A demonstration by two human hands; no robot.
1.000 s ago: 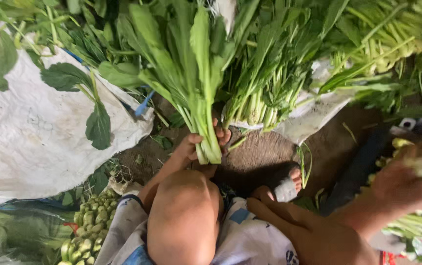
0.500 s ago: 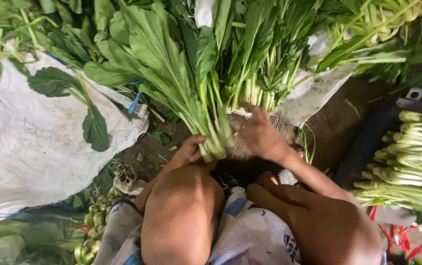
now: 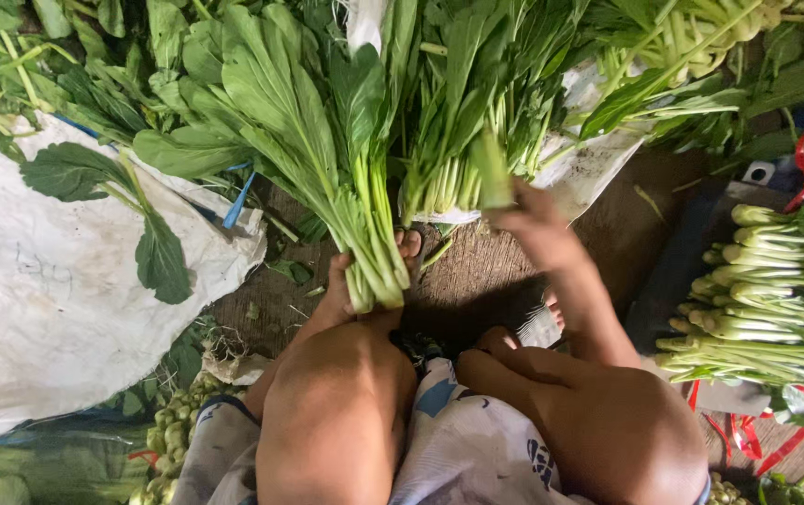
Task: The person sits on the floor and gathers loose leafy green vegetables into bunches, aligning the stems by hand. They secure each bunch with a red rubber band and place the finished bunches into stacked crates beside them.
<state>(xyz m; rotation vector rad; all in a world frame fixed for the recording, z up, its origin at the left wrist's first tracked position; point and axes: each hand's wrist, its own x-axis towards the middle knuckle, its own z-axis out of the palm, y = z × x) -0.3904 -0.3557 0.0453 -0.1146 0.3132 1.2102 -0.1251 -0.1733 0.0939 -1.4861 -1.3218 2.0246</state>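
Dirt floor (image 3: 477, 281) w/ greens piled. Left hand (image 3: 341, 295) clamped on bunch (image 3: 365, 243) stems, keeping it together; right hand (image 3: 538, 229) fingers closed on stalk (image 3: 494, 173) just above.

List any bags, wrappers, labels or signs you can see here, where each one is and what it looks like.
White sack: left, spread flat on the ground, dirty, crumpled.
Second white sack: top centre, under the greens by the right hand, creased.
Labels, signs, screens: none visible.

Glossy leafy greens (image 3: 327, 159), matt woven plastic sack (image 3: 56, 309), rough wood floor (image 3: 477, 271).
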